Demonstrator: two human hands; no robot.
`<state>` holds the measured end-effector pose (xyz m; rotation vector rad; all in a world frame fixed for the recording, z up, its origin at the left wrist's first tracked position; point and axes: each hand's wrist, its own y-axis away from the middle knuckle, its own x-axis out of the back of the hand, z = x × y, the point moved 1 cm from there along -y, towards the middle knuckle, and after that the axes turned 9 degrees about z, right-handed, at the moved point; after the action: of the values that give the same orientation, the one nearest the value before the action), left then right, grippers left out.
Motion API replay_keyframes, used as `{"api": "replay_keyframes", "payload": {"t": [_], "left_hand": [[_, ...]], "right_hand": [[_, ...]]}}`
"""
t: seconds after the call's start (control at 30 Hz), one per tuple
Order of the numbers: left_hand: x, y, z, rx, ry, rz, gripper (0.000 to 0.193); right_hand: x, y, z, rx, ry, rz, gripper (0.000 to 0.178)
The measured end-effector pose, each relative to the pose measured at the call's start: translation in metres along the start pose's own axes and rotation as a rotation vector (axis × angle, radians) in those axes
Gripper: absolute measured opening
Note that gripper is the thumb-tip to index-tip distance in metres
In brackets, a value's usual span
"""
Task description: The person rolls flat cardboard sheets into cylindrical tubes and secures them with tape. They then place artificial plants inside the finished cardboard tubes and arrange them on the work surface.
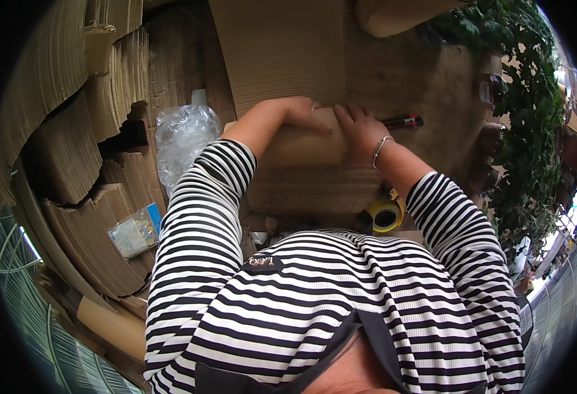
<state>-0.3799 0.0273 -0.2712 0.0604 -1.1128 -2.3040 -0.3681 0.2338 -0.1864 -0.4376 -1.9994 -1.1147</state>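
Observation:
A folded piece of brown cardboard lies in front of me on the work surface. At its far edge my left hand grips it, the thumb on the near face and the other fingers partly hidden behind the edge. My right hand, with a bracelet at the wrist, holds the right end of the same piece, its fingers bent over the top. Just right of those fingers rests a red and black utility knife. Nearer my body, below the right forearm, is a yellow tape dispenser.
Stacked cardboard sheets rise along the left side. A clear plastic bag lies beside my left forearm, and a small packet sits on the lower stack. A larger cardboard sheet extends beyond my hands. Leafy greenery hangs at right.

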Motion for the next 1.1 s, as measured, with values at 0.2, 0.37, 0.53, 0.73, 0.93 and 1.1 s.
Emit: {"api": "replay_keyframes", "payload": {"t": [0.2,0.37,0.53,0.73,0.93,1.1], "left_hand": [[-0.007,0.009,0.014,-0.182,-0.218,0.31,0.09],[-0.013,0.026,0.058,-0.137,-0.371,0.474,0.104],[-0.008,0.019,0.045,-0.118,-0.33,0.44,0.097],[0.0,0.01,0.047,-0.114,-0.325,0.371,0.091],[0.012,0.004,0.049,-0.083,-0.33,0.279,0.09],[0.032,-0.009,0.044,-0.064,-0.224,0.134,0.099]], "right_hand": [[0.01,-0.021,0.009,0.024,0.005,-0.105,0.123],[0.025,-0.051,0.017,0.014,-0.1,-0.315,0.124],[-0.023,0.002,0.017,0.133,-0.081,0.318,0.096],[-0.05,0.01,0.015,0.148,0.054,0.441,0.08],[-0.037,0.006,0.013,0.112,0.023,0.345,0.083],[-0.006,-0.008,0.009,0.056,-0.035,0.194,0.092]]}}
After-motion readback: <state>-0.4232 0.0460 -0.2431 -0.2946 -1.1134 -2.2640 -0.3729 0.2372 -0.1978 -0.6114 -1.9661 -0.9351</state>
